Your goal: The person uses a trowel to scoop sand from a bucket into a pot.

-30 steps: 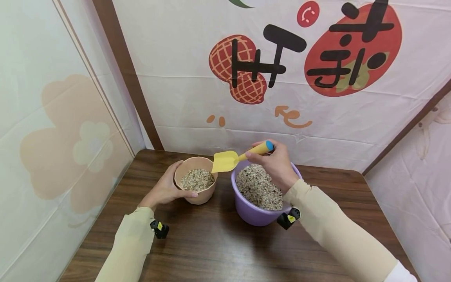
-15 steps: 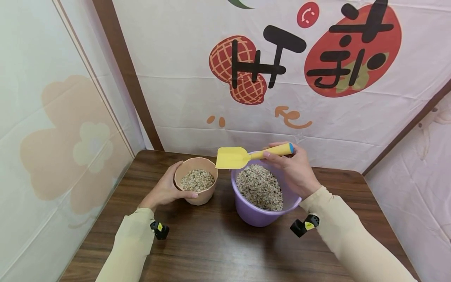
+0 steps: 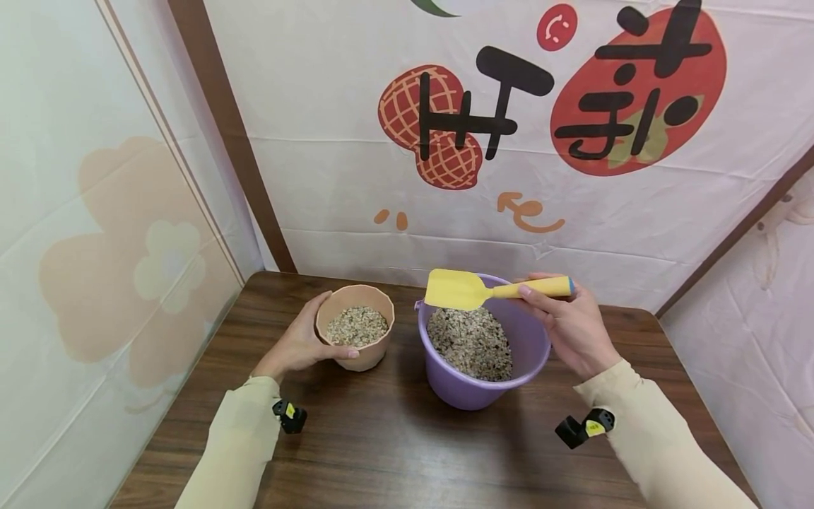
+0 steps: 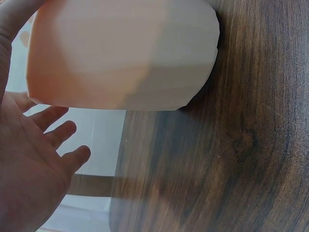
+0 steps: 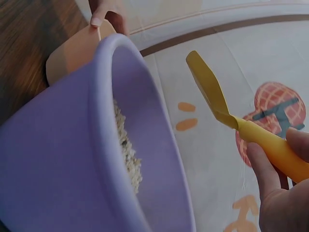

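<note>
My right hand [image 3: 572, 325] grips a yellow toy shovel [image 3: 458, 290] by its handle, which ends in a blue cap. The shovel's blade hangs over the far left part of a purple bucket [image 3: 467, 396]; no gravel shows on it. Inside the bucket lies a heap of speckled gravel [image 3: 470, 343]. At the left, a peach-coloured pot [image 3: 365, 360] stands on the table with a smaller amount of gravel [image 3: 356, 326] in it. My left hand [image 3: 302, 343] holds this pot at its rim, thumb on the near side and fingers round the far side. In the left wrist view the pot [image 4: 125, 53] hides some fingertips.
A brown wooden table [image 3: 356, 445] carries both containers, with a narrow gap between them. Behind it hangs a pale printed cloth [image 3: 331, 184], and another cloth wall [image 3: 95, 297] closes off the left. The table's far edge runs just beyond the containers.
My right hand has moved right with the shovel, whose blade went from beside the pot's rim to over the bucket. My left hand and the pot have stayed put.
</note>
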Available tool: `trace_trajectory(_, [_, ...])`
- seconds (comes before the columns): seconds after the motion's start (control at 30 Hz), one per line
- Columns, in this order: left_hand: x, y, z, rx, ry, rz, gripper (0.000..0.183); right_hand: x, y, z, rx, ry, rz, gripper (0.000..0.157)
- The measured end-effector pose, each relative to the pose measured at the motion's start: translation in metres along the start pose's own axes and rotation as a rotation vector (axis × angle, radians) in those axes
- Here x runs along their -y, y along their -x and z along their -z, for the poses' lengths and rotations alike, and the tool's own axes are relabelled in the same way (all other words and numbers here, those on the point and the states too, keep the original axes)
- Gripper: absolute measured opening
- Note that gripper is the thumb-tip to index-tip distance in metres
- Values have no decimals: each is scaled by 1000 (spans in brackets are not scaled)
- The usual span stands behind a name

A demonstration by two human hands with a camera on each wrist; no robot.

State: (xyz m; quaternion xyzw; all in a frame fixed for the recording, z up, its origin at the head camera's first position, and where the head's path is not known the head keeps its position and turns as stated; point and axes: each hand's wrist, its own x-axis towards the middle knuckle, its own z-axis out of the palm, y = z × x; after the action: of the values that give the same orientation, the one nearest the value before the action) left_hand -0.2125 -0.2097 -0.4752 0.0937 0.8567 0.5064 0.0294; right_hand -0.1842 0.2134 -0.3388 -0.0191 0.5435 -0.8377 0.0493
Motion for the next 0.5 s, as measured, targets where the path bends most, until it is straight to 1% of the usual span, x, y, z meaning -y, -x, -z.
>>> trace_trajectory(0.1, [0, 0, 0, 0, 0, -4, 129, 1, 3, 9, -11, -31, -12, 26])
trace_trajectory(0.27, [1, -1, 0, 2, -12, -11, 129, 1, 8, 23, -24, -89, -5, 23])
trace_trajectory(0.5, [2, 0, 0, 4, 3, 1, 131, -4, 13, 39, -50, -123, 1, 18])
